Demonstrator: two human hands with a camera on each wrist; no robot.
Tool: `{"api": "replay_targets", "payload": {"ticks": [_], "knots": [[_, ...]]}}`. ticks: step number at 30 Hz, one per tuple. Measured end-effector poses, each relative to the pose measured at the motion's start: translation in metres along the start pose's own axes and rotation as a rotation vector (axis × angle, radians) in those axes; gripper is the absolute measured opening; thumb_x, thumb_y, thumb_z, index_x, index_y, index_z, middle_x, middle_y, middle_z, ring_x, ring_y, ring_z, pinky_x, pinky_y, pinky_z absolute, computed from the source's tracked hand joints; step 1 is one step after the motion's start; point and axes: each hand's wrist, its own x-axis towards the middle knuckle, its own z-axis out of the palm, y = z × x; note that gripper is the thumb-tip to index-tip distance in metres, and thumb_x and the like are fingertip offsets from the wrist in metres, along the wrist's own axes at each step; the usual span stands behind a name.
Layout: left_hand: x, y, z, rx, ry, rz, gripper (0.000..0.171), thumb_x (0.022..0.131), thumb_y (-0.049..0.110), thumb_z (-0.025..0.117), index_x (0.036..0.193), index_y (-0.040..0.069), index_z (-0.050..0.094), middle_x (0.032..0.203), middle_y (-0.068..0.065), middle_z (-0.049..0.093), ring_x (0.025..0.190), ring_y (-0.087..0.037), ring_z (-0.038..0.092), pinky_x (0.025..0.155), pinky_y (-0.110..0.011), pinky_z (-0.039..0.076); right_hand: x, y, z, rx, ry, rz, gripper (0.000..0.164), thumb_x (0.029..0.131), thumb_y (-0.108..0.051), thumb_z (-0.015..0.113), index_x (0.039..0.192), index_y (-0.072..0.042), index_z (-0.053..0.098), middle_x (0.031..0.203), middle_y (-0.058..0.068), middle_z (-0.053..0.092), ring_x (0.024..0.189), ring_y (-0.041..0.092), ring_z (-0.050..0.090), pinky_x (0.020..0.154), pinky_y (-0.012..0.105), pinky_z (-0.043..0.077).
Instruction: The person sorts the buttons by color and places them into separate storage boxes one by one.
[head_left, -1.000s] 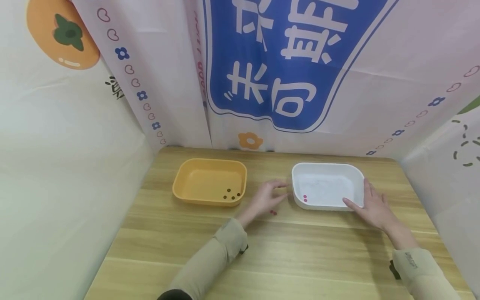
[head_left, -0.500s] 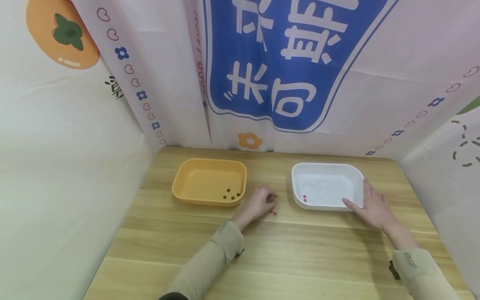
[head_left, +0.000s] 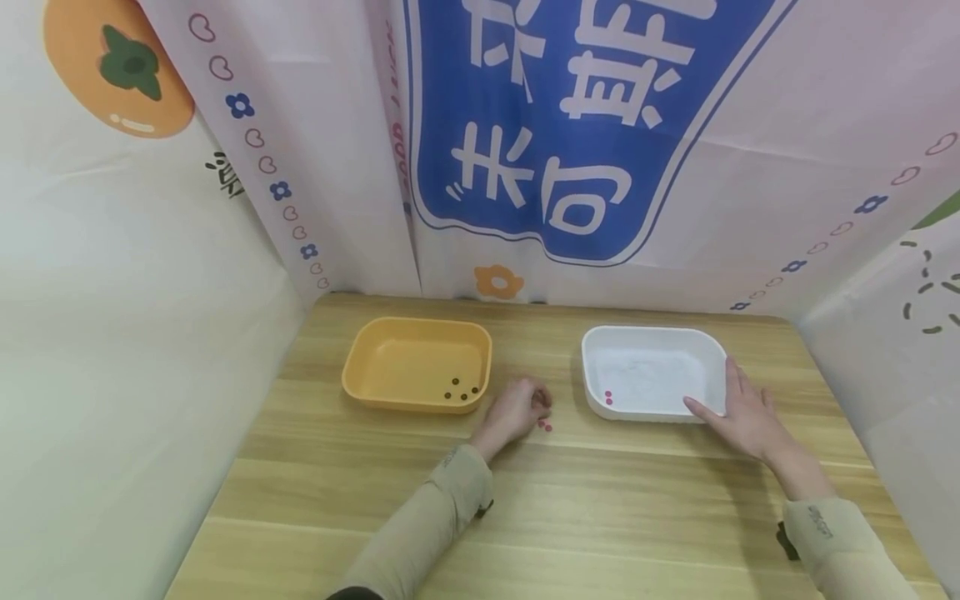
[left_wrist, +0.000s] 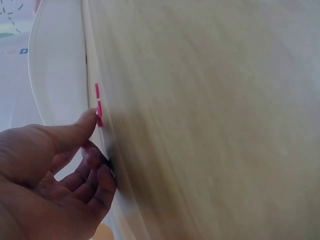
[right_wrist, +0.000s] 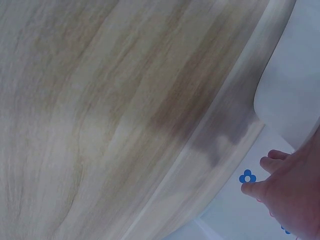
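My left hand point(head_left: 516, 410) is low over the table between the two trays, its fingers curled. Several pink button-like discs point(left_wrist: 97, 91) lie by its thumb tip in the left wrist view. A dark spot shows at the fingertips; whether they pinch anything is unclear. With spread, fairly straight fingers, my right hand point(head_left: 746, 417) rests against the near right corner of the white tray point(head_left: 652, 332), thumb on the rim. Two pink discs point(head_left: 609, 397) sit inside that tray at its left. Several dark round discs point(head_left: 455, 382) lie in the yellow tray point(head_left: 360, 367), toward its right side.
The wooden table point(head_left: 600, 517) carries both trays near its far edge. A printed cloth point(head_left: 465, 258) hangs right behind it, and pale cloth walls point(head_left: 150, 333) stand at the left and right.
The left hand has drawn back from beside the white tray toward the pink discs, and its fingers have gone from outstretched to curled. The right hand and both trays stay put.
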Motion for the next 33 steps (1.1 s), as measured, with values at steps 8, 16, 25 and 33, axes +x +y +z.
{"api": "replay_targets", "payload": {"ticks": [8, 16, 25, 33], "knots": [[-0.013, 0.024, -0.009, -0.083, 0.040, -0.122, 0.013, 0.097, 0.010, 0.082, 0.108, 0.013, 0.077, 0.096, 0.001, 0.075, 0.066, -0.009, 0.065, 0.060, -0.025, 0.052, 0.000, 0.000, 0.001, 0.001, 0.006, 0.000, 0.121, 0.108, -0.067, 0.051, 0.166, 0.014, -0.017, 0.169, 0.054, 0.004, 0.156, 0.073, 0.014, 0.125, 0.090, 0.003], [-0.007, 0.014, -0.001, -0.059, 0.059, -0.109, 0.008, 0.095, 0.010, 0.084, 0.097, 0.013, 0.077, 0.092, 0.000, 0.073, 0.074, -0.012, 0.063, 0.066, -0.027, 0.055, 0.000, 0.001, 0.002, 0.002, 0.002, 0.003, 0.121, 0.108, -0.068, 0.051, 0.166, 0.013, -0.019, 0.169, 0.054, 0.004, 0.156, 0.073, 0.013, 0.125, 0.090, 0.002], [-0.002, 0.000, 0.003, -0.130, 0.095, -0.012, 0.010, 0.105, 0.012, 0.070, 0.114, 0.008, 0.073, 0.086, 0.000, 0.074, 0.067, -0.009, 0.064, 0.060, -0.022, 0.057, -0.001, 0.001, 0.001, 0.009, 0.005, 0.000, 0.120, 0.108, -0.067, 0.051, 0.166, 0.014, -0.016, 0.169, 0.053, 0.003, 0.156, 0.073, 0.013, 0.125, 0.090, 0.001], [-0.022, 0.034, -0.027, -0.250, 0.173, 0.024, 0.019, 0.106, 0.009, 0.071, 0.122, 0.001, 0.078, 0.096, -0.007, 0.083, 0.075, -0.010, 0.073, 0.067, -0.017, 0.060, -0.001, 0.001, 0.002, 0.005, 0.008, -0.003, 0.120, 0.108, -0.068, 0.050, 0.167, 0.014, -0.016, 0.170, 0.052, 0.003, 0.157, 0.072, 0.013, 0.125, 0.090, 0.002]]}}
